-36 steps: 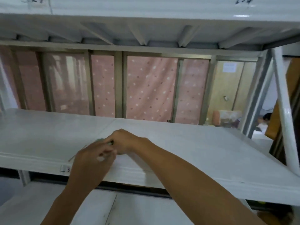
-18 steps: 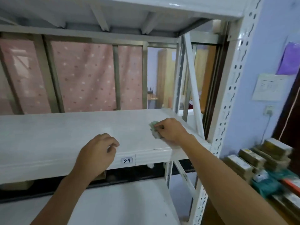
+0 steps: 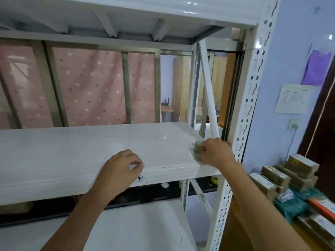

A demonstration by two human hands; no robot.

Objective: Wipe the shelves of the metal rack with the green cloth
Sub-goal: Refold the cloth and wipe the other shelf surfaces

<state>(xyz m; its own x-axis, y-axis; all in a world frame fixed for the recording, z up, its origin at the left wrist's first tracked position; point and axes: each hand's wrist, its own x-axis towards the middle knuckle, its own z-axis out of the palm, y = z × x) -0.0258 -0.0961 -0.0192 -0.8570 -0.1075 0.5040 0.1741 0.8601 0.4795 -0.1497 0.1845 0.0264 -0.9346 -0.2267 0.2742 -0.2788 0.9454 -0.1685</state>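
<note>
The white metal rack's middle shelf (image 3: 72, 151) runs across the view at chest height. A crumpled green cloth (image 3: 196, 151) lies on its front right corner. My right hand (image 3: 215, 153) grips the cloth and presses it onto the shelf, close to the perforated right upright (image 3: 250, 109). My left hand (image 3: 119, 171) rests on the shelf's front lip with its fingers curled and nothing in it, partly covering a small handwritten label (image 3: 139, 178). Most of the cloth is hidden under my right hand.
A higher shelf (image 3: 145, 8) overhangs closely, and a lower shelf (image 3: 126, 229) lies below. A diagonal brace (image 3: 208, 91) crosses the rack's right end. Stacked boxes (image 3: 282, 178) sit on a surface to the right, against a blue wall. A pink dotted curtain (image 3: 90, 87) hangs behind.
My right hand has carried the cloth from the shelf's middle to its right front corner. My left hand has let go of the cloth and settled on the front lip. The view swung right.
</note>
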